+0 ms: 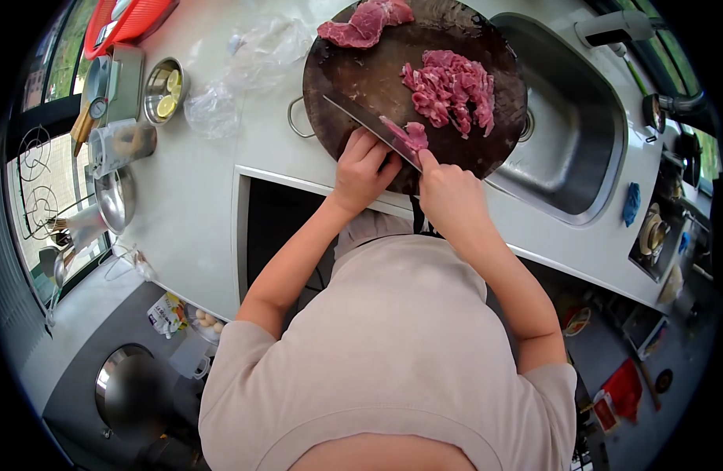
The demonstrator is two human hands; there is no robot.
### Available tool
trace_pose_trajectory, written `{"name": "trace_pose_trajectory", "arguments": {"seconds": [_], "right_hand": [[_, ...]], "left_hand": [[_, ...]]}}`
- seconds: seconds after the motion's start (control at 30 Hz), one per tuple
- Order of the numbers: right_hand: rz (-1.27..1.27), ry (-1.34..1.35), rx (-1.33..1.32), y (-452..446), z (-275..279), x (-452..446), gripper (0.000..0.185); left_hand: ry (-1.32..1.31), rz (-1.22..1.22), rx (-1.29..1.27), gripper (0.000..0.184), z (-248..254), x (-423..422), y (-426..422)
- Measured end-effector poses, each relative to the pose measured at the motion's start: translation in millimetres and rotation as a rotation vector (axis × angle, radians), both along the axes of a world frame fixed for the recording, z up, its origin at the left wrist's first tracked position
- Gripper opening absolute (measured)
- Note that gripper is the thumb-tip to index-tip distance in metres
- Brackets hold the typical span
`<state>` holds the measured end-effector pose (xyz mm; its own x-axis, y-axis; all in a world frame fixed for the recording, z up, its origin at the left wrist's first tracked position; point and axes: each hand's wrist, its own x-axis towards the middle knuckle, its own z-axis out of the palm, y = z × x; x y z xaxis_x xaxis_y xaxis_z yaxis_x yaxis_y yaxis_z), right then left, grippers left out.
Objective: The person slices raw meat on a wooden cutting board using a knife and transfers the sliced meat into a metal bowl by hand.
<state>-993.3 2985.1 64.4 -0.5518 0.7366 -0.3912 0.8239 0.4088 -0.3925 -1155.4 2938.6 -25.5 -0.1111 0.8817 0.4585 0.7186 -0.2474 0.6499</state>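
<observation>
My right hand (pixel 453 196) grips the handle end of a kitchen knife (pixel 367 124) at the near edge of a round dark cutting board (pixel 349 74). Its blade slants away to the left. My left hand (pixel 363 174) is closed, fingers bent and pressed together against the near side of the blade; what lies under them is hidden. Just beyond the blade are a few freshly cut meat slices (pixel 412 136). A pile of sliced raw meat (pixel 453 88) lies farther right on the board, and a larger uncut piece of meat (pixel 367 23) at its far left edge.
A steel sink (pixel 569 141) with a faucet (pixel 613 30) adjoins the board on the right. On the left are crumpled plastic bags (pixel 259 59), a steel bowl (pixel 165 90) with lemon slices, a clear container (pixel 122 147) and a red basket (pixel 129 23).
</observation>
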Motion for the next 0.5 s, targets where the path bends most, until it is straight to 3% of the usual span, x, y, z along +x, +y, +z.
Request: {"name": "trace_pose_trajectory", "arguments": {"seconds": [0.2, 0.37, 0.5], "right_hand": [[0.004, -0.126, -0.047, -13.3, 2.4, 42.4, 0.025], [0.039, 0.068, 0.072, 19.9, -14.0, -27.1, 0.014], [-0.007, 0.096, 0.044, 19.6, -11.6, 4.9, 0.015]], "left_hand": [[-0.029, 0.013, 0.041, 0.029, 3.2, 0.1, 4.2], [-0.03, 0.007, 0.034, 0.025, 4.6, 1.2, 4.2], [-0.032, -0.008, 0.068, 0.026, 4.8, -0.5, 4.2]]}}
